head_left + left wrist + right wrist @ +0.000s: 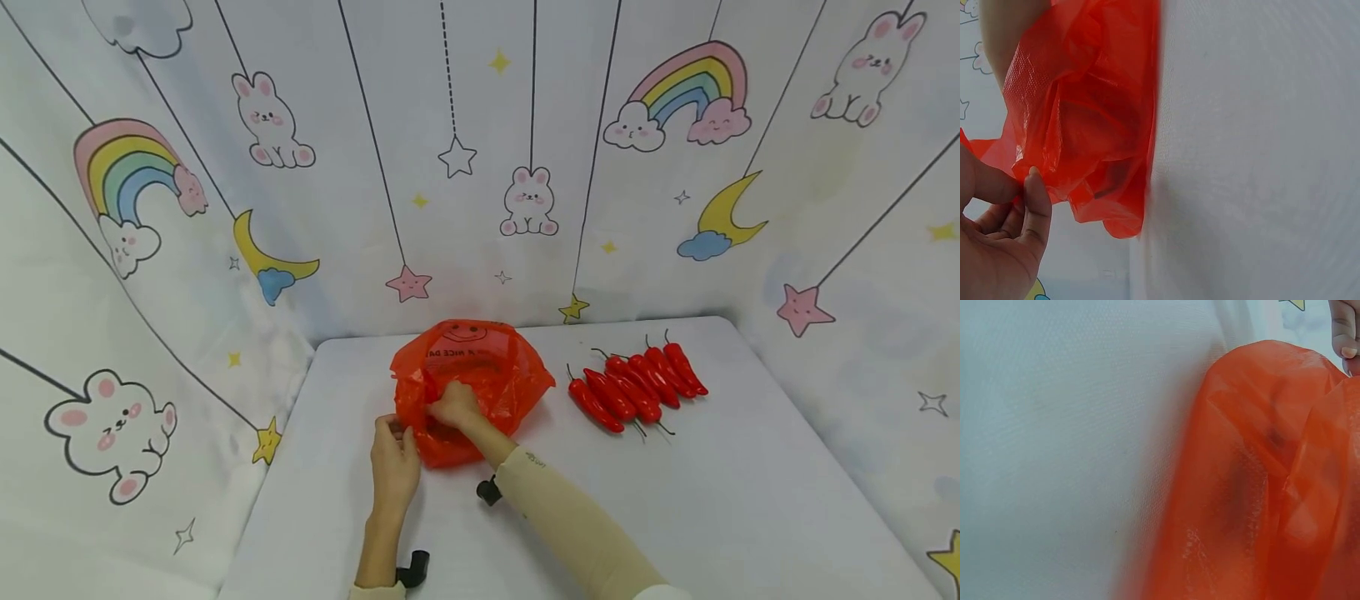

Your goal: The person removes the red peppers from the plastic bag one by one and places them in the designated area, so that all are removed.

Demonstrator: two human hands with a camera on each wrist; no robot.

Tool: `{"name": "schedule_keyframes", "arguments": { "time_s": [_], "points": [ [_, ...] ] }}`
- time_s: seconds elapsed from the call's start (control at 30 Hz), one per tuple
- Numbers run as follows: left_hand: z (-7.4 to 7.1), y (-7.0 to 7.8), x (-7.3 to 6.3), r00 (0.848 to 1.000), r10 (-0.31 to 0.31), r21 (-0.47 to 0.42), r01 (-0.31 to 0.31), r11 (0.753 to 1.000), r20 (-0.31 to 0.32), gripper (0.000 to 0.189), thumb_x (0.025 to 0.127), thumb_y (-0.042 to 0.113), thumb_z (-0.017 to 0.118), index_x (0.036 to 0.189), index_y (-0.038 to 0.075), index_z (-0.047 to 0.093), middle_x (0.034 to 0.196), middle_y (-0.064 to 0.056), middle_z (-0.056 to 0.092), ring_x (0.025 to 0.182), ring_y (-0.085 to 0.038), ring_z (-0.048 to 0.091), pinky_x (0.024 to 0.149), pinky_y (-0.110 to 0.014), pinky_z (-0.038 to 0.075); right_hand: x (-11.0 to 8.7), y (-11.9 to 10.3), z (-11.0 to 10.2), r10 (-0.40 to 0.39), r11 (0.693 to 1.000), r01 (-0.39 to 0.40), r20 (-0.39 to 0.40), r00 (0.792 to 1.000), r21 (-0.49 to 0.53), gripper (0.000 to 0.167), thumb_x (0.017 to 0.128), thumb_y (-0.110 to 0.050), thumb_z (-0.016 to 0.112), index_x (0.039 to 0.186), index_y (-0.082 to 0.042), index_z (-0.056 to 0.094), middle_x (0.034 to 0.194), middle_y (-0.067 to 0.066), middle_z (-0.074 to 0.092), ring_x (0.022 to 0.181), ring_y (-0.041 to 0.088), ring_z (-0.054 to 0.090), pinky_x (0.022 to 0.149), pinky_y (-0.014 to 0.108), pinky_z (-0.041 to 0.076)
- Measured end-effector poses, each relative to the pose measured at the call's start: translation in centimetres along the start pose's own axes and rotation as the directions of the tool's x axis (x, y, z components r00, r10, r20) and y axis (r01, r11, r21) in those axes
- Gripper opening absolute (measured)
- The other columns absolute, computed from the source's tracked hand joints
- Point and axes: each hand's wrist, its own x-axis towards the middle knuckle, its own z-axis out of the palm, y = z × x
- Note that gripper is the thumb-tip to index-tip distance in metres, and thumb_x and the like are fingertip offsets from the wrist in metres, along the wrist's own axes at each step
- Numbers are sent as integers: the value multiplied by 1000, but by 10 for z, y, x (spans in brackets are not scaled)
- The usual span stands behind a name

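Note:
A red plastic bag with a printed smiling face lies on the table with its mouth open. My left hand pinches the bag's rim at its near left side; the left wrist view shows thumb and finger on the plastic. My right hand reaches into the mouth of the bag. Its fingertips are hidden, so I cannot tell whether they hold anything. In the right wrist view the red plastic covers the right hand, and the left hand's fingers show at the top corner.
Several red chili peppers with dark stems lie side by side in a slanting row right of the bag. The white table ends at a backdrop printed with rabbits, stars and rainbows. Black wrist-worn pieces sit by both forearms.

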Motion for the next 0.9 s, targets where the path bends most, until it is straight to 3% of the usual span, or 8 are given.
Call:
{"name": "schedule_keyframes", "arguments": {
  "time_s": [0.5, 0.9],
  "points": [
    [-6, -3, -6, 999, -46, -15, 45, 999, -4, 25, 103, 2, 57, 127, 0, 50, 107, -14, 62, 93, -25, 63, 82, -36, 57, -4, -1, 4, 43, 999, -44, 50, 998, 24, 33, 84, -34, 87, 96, -10, 68, 73, 3, 65, 73, 21, 60, 73, 34, 55],
    [-4, 4, -1, 999, -42, -39, 44, 998, 30, 25, 103, 0, 56, 127, 0, 50, 109, -15, 62, 95, -26, 63, 86, -41, 57, -2, 7, -7, 96, 988, -99, 31, 995, 122, 40, 83, -34, 88, 105, -8, 67, 78, 4, 67, 76, 22, 62, 75, 36, 56]
  ]
}}
